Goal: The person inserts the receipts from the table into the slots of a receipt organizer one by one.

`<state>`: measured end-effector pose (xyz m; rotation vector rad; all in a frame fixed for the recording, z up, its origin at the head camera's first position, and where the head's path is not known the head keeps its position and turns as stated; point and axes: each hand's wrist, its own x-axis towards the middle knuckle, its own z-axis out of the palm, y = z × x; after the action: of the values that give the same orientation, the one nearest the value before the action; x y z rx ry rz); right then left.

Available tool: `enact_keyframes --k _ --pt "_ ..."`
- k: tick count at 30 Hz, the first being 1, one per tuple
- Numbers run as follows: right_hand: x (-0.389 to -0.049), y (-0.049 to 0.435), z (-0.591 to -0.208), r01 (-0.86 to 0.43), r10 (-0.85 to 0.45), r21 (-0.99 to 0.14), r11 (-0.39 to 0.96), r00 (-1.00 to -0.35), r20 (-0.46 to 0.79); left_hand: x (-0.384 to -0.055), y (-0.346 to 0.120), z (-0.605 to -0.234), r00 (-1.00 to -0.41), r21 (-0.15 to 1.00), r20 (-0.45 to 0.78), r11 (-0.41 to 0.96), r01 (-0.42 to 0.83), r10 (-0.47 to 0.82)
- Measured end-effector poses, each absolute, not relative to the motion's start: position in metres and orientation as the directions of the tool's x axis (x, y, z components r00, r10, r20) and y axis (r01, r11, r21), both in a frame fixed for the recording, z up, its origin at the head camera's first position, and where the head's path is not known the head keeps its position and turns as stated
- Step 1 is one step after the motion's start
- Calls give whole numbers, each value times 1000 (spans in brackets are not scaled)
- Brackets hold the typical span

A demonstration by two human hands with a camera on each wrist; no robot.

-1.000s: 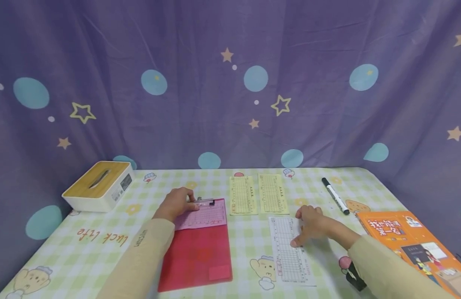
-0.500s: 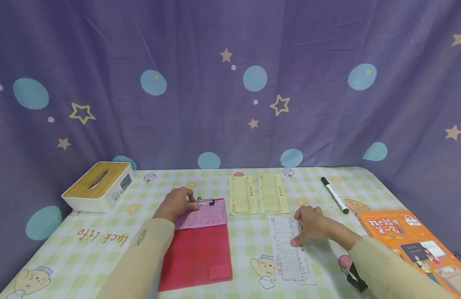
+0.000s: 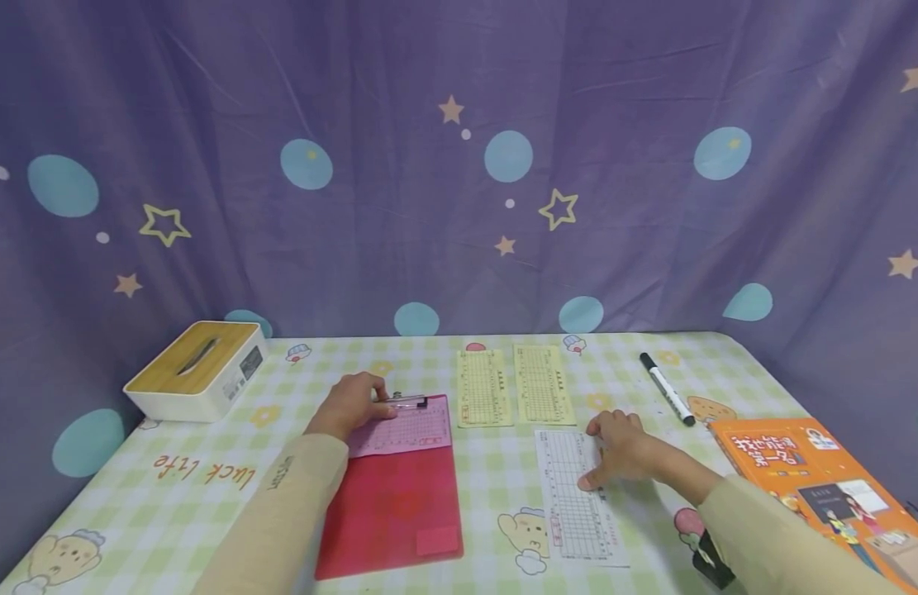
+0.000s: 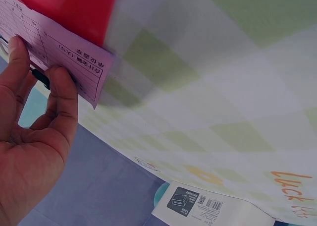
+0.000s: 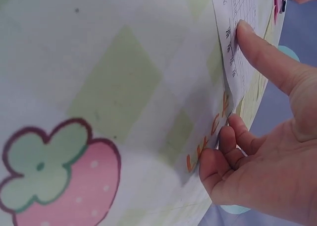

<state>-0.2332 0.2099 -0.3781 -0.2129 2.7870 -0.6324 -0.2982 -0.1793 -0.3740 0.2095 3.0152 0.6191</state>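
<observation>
In the head view, a red clipboard (image 3: 387, 504) lies left of centre, with a pink printed form (image 3: 421, 430) under its clip (image 3: 411, 404). My left hand (image 3: 349, 406) pinches that clip at the top edge, partly covering it; the left wrist view shows the thumb and fingers (image 4: 63, 94) curled about it. A white printed form (image 3: 570, 504) lies flat to the right of the clipboard. My right hand (image 3: 624, 449) rests at its right side. In the right wrist view the thumb (image 5: 265, 57) lies on the form, while the bent fingers (image 5: 213, 169) touch the tablecloth beside its corner.
Two yellow forms, a left one (image 3: 482, 388) and a right one (image 3: 544, 386), lie behind. A marker (image 3: 667, 388) and an orange book (image 3: 823, 479) are at right. A black object (image 3: 710, 562) is partly under the right sleeve. A tissue box (image 3: 198, 372) stands back left.
</observation>
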Motion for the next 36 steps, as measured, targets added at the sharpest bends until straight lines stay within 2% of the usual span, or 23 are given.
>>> enact_keyframes --k 16,23,30,36 --pt "-228 210 -379 -70 -205 -485 872 -951 -231 -297 -180 -375 -992 405 -49 910 88 117" --pt "-221 215 -383 -80 -183 -466 881 -967 -180 -297 -179 -373 -992 409 -40 908 93 119" --pt "-208 217 -387 -107 -192 -503 857 -974 -120 -295 -178 -371 -992 412 -39 906 93 120" --pt "-205 216 -384 -71 -177 -528 846 -972 -153 -295 -176 -371 -993 410 -56 909 74 107"
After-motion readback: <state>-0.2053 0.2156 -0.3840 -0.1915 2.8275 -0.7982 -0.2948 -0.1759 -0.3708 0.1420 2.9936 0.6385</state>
